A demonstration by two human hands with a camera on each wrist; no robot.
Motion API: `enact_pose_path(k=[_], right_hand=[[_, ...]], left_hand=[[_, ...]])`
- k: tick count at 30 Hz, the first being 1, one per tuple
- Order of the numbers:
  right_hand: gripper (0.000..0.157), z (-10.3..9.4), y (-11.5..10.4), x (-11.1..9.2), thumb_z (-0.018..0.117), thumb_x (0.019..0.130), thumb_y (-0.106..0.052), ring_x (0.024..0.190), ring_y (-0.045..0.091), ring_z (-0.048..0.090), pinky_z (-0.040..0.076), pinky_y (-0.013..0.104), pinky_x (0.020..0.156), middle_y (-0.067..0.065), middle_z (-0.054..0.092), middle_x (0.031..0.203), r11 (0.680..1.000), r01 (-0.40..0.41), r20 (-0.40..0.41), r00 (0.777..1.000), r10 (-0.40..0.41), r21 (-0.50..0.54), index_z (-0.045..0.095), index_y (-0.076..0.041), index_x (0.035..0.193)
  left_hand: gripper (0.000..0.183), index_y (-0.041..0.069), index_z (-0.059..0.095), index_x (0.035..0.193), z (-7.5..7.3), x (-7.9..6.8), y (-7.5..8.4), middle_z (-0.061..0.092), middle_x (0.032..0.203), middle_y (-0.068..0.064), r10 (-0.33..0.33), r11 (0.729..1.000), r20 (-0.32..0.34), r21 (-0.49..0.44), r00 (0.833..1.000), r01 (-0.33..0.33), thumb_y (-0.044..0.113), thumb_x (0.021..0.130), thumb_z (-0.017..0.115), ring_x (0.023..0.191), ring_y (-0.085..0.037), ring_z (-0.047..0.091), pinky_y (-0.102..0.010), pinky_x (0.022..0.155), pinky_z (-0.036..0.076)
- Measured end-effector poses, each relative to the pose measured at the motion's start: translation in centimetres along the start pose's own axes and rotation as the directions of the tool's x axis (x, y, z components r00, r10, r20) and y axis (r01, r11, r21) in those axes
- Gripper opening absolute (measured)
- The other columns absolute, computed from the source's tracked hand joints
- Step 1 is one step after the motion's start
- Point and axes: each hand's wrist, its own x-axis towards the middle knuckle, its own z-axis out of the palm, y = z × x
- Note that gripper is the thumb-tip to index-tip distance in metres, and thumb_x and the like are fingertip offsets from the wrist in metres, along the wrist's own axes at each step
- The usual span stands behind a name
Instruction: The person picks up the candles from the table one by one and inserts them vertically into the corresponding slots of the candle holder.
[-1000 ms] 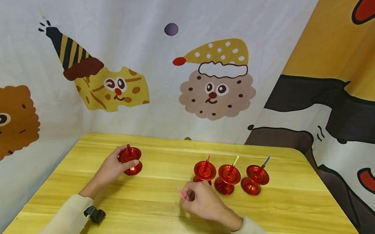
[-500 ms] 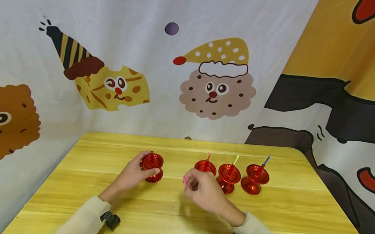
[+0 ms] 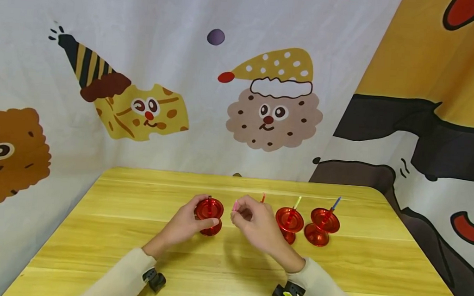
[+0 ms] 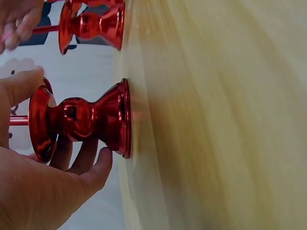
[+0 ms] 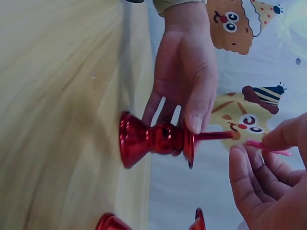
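Observation:
My left hand (image 3: 186,223) grips a shiny red candle holder (image 3: 210,209), thumb at its dish rim and the other fingers round the far side of its stem. The holder's base is at the tabletop in the left wrist view. A thin tube (image 5: 216,136) rises from its dish. Between thumb and fingers, my right hand (image 3: 257,226) pinches a thin pink candle (image 5: 268,148). One end of the candle is close to the tube's tip in the right wrist view, with a small gap between them.
Right of my hands stand two more red holders, one with a yellow candle (image 3: 297,203) and one with a blue candle (image 3: 336,203). A third, with a red candle (image 3: 263,198), is mostly hidden behind my right hand. A cartoon-print curtain (image 3: 202,159) hangs behind the table (image 3: 335,281).
My left hand has brought its holder rightward across the table. My right hand has moved up and away from me with the pink candle, and the two hands are now closer together.

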Motion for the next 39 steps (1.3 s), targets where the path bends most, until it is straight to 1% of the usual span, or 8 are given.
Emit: enact_pose_path(k=[4,6,9,11,13,18,29,39], right_hand=[[0.011,0.4,-0.4,0.9,0.073,0.101,-0.005,0.073,0.009,0.065,0.058,0.031,0.068,-0.007,0.07,0.085,1.0,0.006,-0.044,0.999,-0.006,0.005,0.07,-0.014,0.096],[0.01,0.5,-0.5,1.3,0.073,0.102,-0.005,0.074,0.008,0.067,0.058,0.038,0.081,-0.006,0.071,0.085,1.0,0.018,-0.063,0.998,-0.018,-0.002,0.071,-0.013,0.096],[0.009,0.8,-0.7,1.9,0.073,0.104,-0.005,0.073,0.007,0.067,0.059,0.045,0.081,-0.005,0.072,0.085,0.998,0.05,-0.09,0.995,-0.052,-0.023,0.072,-0.013,0.098],[0.008,0.9,-0.8,2.3,0.073,0.104,-0.005,0.072,0.007,0.066,0.058,0.042,0.08,-0.003,0.072,0.087,0.997,0.064,-0.11,0.992,-0.068,-0.038,0.073,-0.012,0.099],[0.008,1.1,-0.8,2.5,0.072,0.105,-0.004,0.071,0.008,0.064,0.058,0.034,0.066,-0.003,0.072,0.088,0.996,0.076,-0.126,0.989,-0.081,-0.046,0.073,-0.011,0.1],[0.008,1.3,-0.6,2.8,0.072,0.104,-0.001,0.068,0.009,0.06,0.05,0.024,0.06,-0.001,0.07,0.09,0.995,0.082,-0.139,0.986,-0.089,-0.056,0.072,-0.008,0.101],[0.01,1.5,0.4,2.8,0.075,0.102,-0.001,0.074,0.01,0.057,0.049,0.04,0.076,-0.001,0.07,0.096,0.974,0.104,-0.13,0.983,-0.132,-0.199,0.072,-0.01,0.1],[0.009,1.2,0.5,2.5,0.076,0.1,-0.001,0.075,0.01,0.057,0.049,0.038,0.074,-0.001,0.069,0.095,0.951,0.163,-0.111,0.974,-0.198,-0.261,0.073,-0.008,0.098]], left_hand=[[0.08,-0.005,0.045,0.16,0.9,0.1,0.4,0.066,0.142,-0.02,0.025,1.0,0.026,-0.013,0.999,-0.025,0.02,0.097,0.088,0.126,-0.034,0.069,-0.048,0.099,0.062],[0.079,-0.004,0.045,0.16,1.2,0.1,0.5,0.067,0.141,-0.02,0.039,0.999,0.043,-0.012,0.998,-0.039,0.021,0.097,0.087,0.126,-0.035,0.069,-0.049,0.1,0.062],[0.078,-0.003,0.046,0.16,1.7,0.2,0.7,0.067,0.141,-0.019,0.055,0.998,0.065,-0.017,0.996,-0.054,0.023,0.098,0.087,0.126,-0.034,0.069,-0.049,0.1,0.061],[0.076,-0.002,0.047,0.159,2.0,0.2,0.8,0.068,0.14,-0.018,0.066,0.998,0.076,-0.021,0.995,-0.064,0.023,0.098,0.086,0.125,-0.032,0.069,-0.049,0.1,0.061],[0.074,-0.001,0.049,0.158,2.3,0.2,0.9,0.068,0.14,-0.017,0.08,0.997,0.088,-0.03,0.993,-0.078,0.023,0.098,0.086,0.125,-0.032,0.069,-0.049,0.101,0.061],[0.075,0.0,0.049,0.158,2.8,0.2,1.0,0.068,0.14,-0.016,0.097,0.995,0.105,-0.034,0.99,-0.094,0.024,0.098,0.086,0.123,-0.03,0.07,-0.048,0.1,0.061],[0.074,0.003,0.05,0.159,3.2,0.3,1.3,0.067,0.142,-0.017,0.116,0.993,0.11,-0.026,0.987,-0.114,0.024,0.098,0.086,0.123,-0.03,0.069,-0.048,0.1,0.061],[0.074,0.001,0.051,0.157,3.5,0.3,1.5,0.068,0.139,-0.017,0.121,0.993,0.113,-0.02,0.986,-0.119,0.024,0.097,0.087,0.121,-0.03,0.07,-0.048,0.098,0.061]])
